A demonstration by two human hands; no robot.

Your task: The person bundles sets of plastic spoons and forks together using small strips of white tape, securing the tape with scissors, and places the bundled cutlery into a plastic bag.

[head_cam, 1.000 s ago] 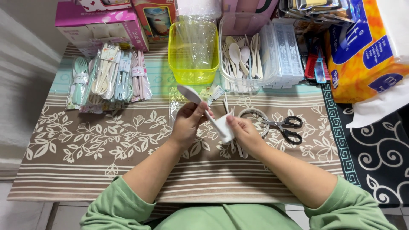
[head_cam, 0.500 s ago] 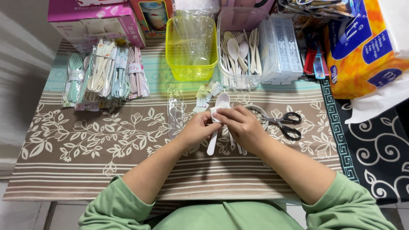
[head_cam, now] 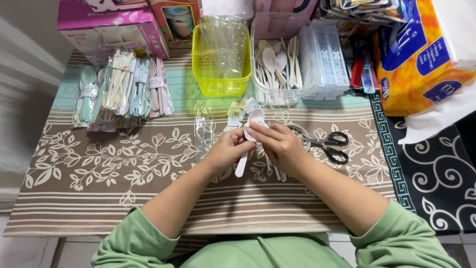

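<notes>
My left hand (head_cam: 227,150) grips a white plastic spoon (head_cam: 249,141) near the middle of its handle, bowl pointing away from me. My right hand (head_cam: 281,147) presses a small white paper wipe (head_cam: 252,132) against the spoon just below the bowl. Both hands meet over the middle of the patterned tablecloth (head_cam: 99,164). More white utensils (head_cam: 273,170) lie on the cloth under my right hand, mostly hidden.
Black-handled scissors (head_cam: 331,144) lie right of my hands. Behind are a yellow tub (head_cam: 221,57), a clear tub of white spoons (head_cam: 277,62), bundled pastel cutlery packs (head_cam: 121,89), an empty clear sleeve (head_cam: 203,130), small paper tags (head_cam: 238,109), pink boxes and an orange tissue pack (head_cam: 421,54).
The spoon has swung from a raised slant in my left hand down to the cloth, bowl away from me. Both hands have closed together around it with the wipe.
</notes>
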